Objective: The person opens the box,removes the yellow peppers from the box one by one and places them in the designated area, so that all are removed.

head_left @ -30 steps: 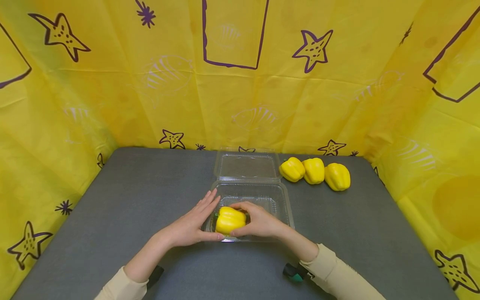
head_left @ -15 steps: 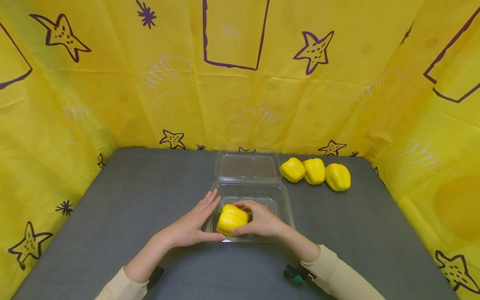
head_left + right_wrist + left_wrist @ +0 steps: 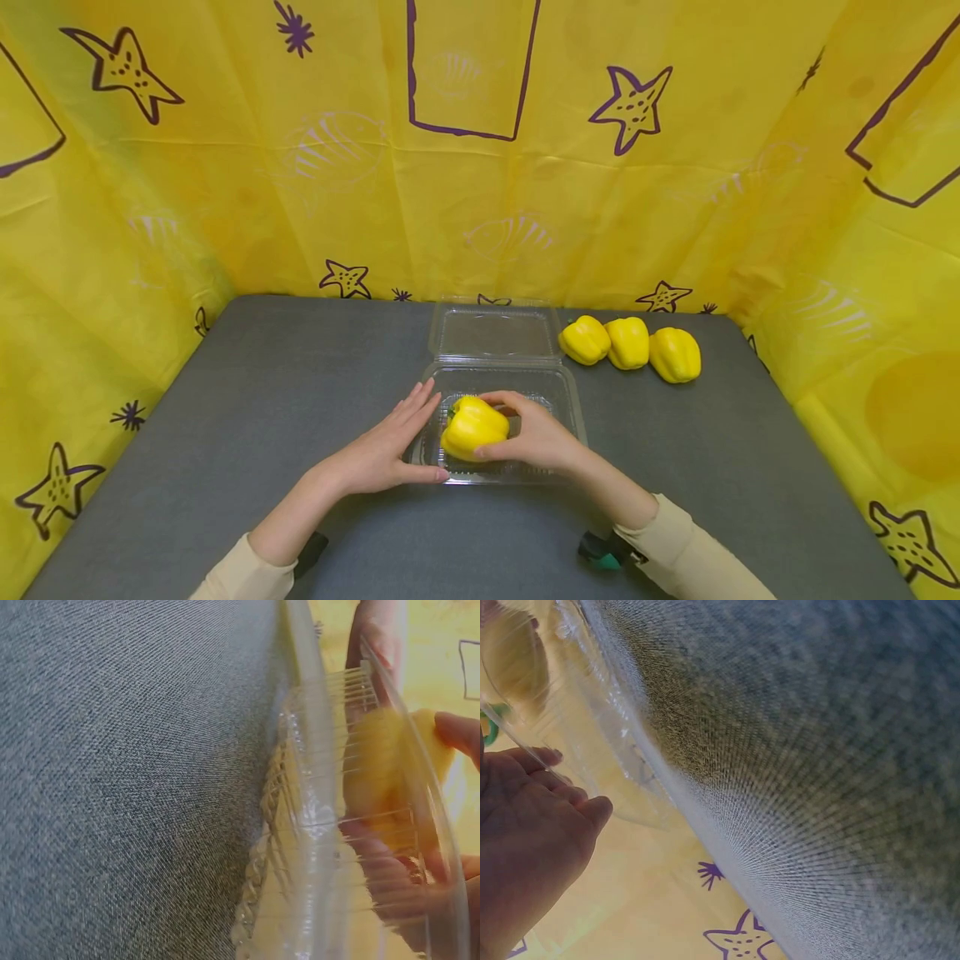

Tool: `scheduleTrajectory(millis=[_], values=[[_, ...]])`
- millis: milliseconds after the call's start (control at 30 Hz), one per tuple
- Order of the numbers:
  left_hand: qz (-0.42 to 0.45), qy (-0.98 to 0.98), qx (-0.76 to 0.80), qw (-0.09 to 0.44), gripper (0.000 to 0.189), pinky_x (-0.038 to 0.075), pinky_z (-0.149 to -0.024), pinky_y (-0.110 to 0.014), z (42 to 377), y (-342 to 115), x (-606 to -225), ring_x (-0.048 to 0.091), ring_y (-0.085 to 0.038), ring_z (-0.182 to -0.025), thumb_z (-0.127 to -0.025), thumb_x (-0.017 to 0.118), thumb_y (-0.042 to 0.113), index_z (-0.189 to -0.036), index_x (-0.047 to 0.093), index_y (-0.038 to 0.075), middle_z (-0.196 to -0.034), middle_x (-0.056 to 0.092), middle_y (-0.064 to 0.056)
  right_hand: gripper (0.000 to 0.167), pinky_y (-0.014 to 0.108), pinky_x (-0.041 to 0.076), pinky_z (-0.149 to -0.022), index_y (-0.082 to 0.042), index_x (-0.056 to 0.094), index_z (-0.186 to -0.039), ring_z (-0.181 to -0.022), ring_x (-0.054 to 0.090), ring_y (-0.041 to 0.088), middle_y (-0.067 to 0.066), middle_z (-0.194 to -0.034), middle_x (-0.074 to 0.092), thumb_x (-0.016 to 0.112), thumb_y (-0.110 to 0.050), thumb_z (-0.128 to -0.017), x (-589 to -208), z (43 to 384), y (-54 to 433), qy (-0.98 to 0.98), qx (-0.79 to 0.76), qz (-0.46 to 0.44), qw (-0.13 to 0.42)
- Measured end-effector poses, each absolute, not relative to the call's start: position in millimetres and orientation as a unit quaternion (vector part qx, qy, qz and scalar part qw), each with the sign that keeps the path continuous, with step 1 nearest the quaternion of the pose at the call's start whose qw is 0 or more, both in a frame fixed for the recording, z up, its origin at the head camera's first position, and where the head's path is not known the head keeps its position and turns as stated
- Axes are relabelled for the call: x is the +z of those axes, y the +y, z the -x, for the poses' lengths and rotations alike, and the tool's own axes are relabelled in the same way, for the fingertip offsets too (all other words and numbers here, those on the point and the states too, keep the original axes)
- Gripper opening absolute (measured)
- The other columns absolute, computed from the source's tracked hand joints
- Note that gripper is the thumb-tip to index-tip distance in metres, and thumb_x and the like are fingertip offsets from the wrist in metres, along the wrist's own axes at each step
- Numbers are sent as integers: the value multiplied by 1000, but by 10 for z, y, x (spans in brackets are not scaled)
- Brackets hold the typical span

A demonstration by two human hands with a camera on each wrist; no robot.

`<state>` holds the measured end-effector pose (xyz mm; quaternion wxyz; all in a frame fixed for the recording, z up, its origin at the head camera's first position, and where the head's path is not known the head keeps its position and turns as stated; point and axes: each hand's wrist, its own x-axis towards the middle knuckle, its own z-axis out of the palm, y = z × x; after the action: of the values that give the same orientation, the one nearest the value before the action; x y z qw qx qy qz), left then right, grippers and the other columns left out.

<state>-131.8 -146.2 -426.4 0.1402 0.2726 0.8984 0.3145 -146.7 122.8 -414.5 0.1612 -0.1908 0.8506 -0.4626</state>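
My right hand (image 3: 536,433) grips a yellow bell pepper (image 3: 474,429) between thumb and fingers, over the front left part of a clear plastic clamshell box (image 3: 577,404). Its green stem points to the left. My left hand (image 3: 384,446) rests along the box's left side, fingers straight and thumb at the front left corner. In the left wrist view, the left hand (image 3: 540,825) lies by the clear wall. The right wrist view shows the pepper (image 3: 375,765) through the box's ribbed side, which partly blurs it.
The box's clear lid (image 3: 495,333) lies folded open toward the back. Right of it, three more yellow bell peppers (image 3: 627,342) sit in a row on the grey table (image 3: 300,367). A yellow patterned cloth (image 3: 315,208) hangs behind and at both sides.
My right hand has lifted the bell pepper slightly and shifted it back and to the right, away from the left hand. The left hand, box and row of peppers stay put.
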Motion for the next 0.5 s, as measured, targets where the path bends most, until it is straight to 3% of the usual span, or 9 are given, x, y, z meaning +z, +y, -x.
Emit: scheduleTrajectory(millis=[300,500], values=[[-273,900,309,138,111,10,-116,-54,1320,-1459,-4254,-2,-29,-148,-78,70,63,-157,14,9,-164,-4,-6,70,52,46,-93,-23,56,-133,-118,51,25,-4,-129,57,85,-37,-72,-4040,1436,1341,848,-489,151,138],[-283,900,306,129,113,9,-116,-52,1318,-1467,-4252,-3,-29,-148,-77,69,66,-157,15,7,-163,-4,-7,70,45,49,-89,-21,55,-135,-118,51,25,-2,-131,56,86,-32,-73,-3964,1432,1449,835,-517,132,133]])
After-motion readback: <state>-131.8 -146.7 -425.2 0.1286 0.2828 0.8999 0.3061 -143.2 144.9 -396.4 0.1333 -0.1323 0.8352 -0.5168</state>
